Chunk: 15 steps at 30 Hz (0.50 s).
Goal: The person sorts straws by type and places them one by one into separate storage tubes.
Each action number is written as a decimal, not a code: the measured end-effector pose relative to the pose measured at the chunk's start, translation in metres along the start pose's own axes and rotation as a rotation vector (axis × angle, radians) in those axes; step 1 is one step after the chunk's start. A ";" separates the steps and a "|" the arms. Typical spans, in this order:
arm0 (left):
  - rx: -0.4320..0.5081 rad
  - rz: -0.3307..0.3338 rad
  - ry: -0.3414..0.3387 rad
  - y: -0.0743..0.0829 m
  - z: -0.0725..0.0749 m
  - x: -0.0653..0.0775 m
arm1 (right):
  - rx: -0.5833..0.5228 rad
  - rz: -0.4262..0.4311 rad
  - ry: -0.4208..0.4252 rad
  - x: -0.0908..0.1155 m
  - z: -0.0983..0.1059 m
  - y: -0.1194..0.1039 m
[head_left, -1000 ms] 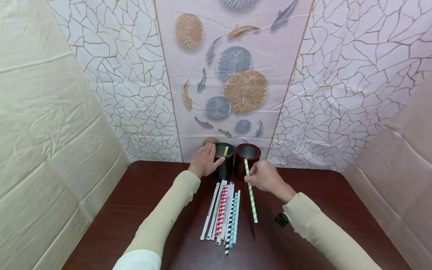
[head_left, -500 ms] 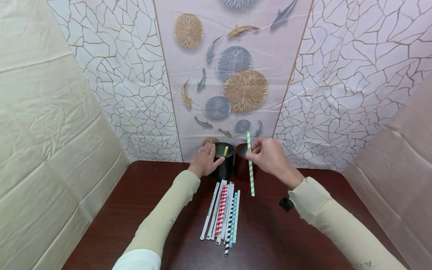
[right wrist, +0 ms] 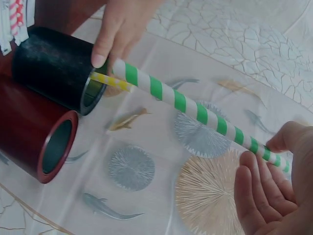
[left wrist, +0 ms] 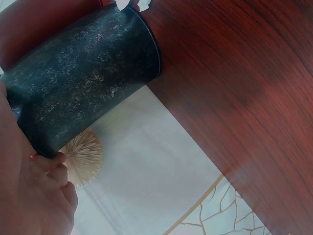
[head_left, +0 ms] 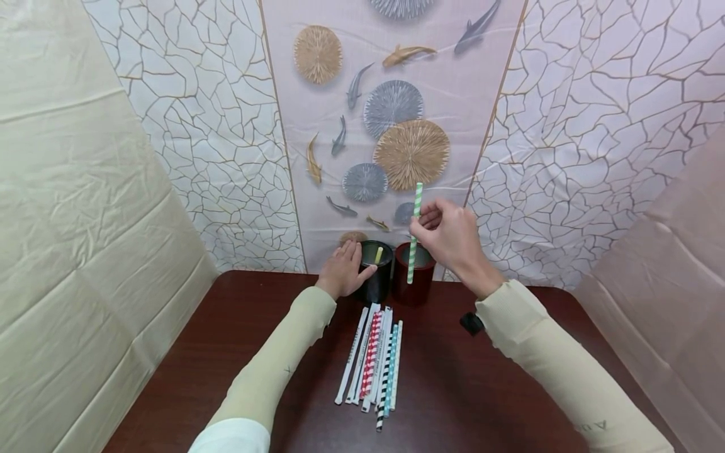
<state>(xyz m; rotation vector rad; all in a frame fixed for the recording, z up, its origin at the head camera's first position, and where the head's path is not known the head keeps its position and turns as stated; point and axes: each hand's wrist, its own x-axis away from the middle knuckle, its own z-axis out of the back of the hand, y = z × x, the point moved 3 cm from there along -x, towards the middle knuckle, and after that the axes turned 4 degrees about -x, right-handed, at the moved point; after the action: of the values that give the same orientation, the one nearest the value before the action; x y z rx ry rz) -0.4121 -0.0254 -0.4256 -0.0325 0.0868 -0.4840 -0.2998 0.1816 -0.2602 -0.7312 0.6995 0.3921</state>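
Pinching the green-striped straw [right wrist: 201, 114] in our right hand [head_left: 451, 238] near the red cup [head_left: 421, 281], we touch the black cup [head_left: 377, 283] at left with our straight-fingered left hand [head_left: 342, 268].

Green-striped straw [right wrist: 190, 107] smooth, paper-like; red cup [right wrist: 29, 127] glossy; table [left wrist: 234, 83] wood-grained; backdrop [head_left: 544, 157] creased cloth.

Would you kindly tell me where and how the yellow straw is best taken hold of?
I'd pinch the yellow straw by its top end, coming from above and the right: that end pokes out past the mouth of the black cup, while the left hand rests at the rim's left side.
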 end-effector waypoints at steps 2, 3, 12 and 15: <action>0.000 0.000 -0.004 0.000 0.000 0.000 | -0.007 0.017 0.028 -0.004 0.000 -0.002; -0.002 0.001 -0.005 0.000 -0.001 -0.001 | -0.006 0.026 0.041 -0.006 -0.001 -0.003; -0.003 0.004 -0.005 -0.002 -0.004 -0.004 | -0.079 0.089 0.158 -0.021 -0.014 -0.002; -0.008 0.008 -0.017 -0.002 -0.004 -0.004 | -0.118 0.098 0.191 -0.024 -0.021 0.002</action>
<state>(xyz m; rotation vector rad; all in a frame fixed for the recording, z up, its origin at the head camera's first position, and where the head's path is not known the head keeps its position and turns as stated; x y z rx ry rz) -0.4168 -0.0255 -0.4290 -0.0439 0.0720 -0.4750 -0.3270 0.1657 -0.2558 -0.8557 0.9000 0.4601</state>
